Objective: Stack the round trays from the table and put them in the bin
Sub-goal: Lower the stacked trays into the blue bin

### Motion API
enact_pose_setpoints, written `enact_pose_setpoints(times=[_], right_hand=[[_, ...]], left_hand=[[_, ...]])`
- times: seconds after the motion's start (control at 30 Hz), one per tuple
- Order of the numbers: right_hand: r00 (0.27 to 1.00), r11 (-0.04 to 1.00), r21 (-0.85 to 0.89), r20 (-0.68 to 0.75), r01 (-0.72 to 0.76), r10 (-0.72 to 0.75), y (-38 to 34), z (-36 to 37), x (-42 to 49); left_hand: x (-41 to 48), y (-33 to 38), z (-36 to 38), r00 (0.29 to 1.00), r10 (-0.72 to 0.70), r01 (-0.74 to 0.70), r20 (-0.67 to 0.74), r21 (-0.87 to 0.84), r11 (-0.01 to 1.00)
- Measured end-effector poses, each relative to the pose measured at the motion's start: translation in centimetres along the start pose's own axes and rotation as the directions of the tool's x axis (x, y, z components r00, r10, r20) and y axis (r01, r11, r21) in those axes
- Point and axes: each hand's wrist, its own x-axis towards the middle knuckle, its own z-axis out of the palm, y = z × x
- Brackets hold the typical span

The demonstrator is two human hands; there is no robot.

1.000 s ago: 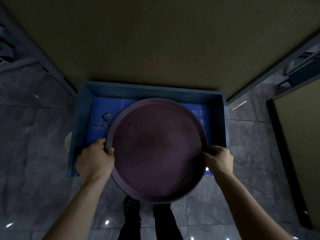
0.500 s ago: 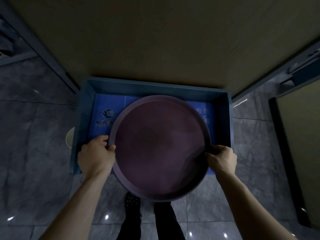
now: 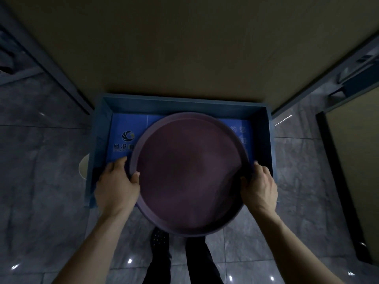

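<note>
A round dark purple tray (image 3: 190, 173) hangs over a blue bin (image 3: 184, 102) that stands on the floor. My left hand (image 3: 117, 185) grips the tray's left rim, thumb over the edge. My right hand (image 3: 259, 187) grips the right rim the same way. The tray's near edge sticks out past the bin's front wall, above my feet. Whether more trays are stacked beneath it is hidden. The bin's bottom shows a blue sheet with a logo and white characters (image 3: 128, 140).
A brown table top (image 3: 184, 48) fills the upper view, its edge just beyond the bin. A white round object (image 3: 83, 168) peeks out left of the bin. Grey glossy tiles (image 3: 41, 181) surround it. Another brown surface (image 3: 356, 160) stands at the right.
The tray and both hands have moved slightly forward and down, further over the bin. The grip on both rims is unchanged.
</note>
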Motion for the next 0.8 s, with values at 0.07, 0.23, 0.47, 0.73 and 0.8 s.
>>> enact_pose_setpoints(times=[0.07,0.23,0.47,0.73,0.8], right_hand=[[0.982,0.983,-0.053,-0.07,0.175,-0.178,-0.8,0.2,-1.2],[0.923,0.917,-0.112,0.096,0.382,-0.372,-2.1,2.2,-2.8],[0.931,0.933,-0.091,0.152,0.347,-0.332,-1.8,3.7,-2.4],[0.94,0.941,-0.085,0.139,0.326,-0.313,-2.1,3.9,-2.3],[0.943,0.946,-0.082,0.142,0.315,-0.302,-2.1,3.9,-2.3]], left_hand=[[-0.8,0.5,-0.1,0.987,0.159,-0.158,-0.027,0.024,0.987],[-2.3,2.3,1.7,0.875,0.44,-0.468,0.203,0.116,0.876],[-2.1,1.5,4.0,0.863,0.412,-0.475,0.293,0.188,0.86],[-2.1,1.6,4.2,0.866,0.408,-0.462,0.289,0.152,0.874],[-2.1,1.6,4.3,0.869,0.405,-0.458,0.283,0.152,0.876]])
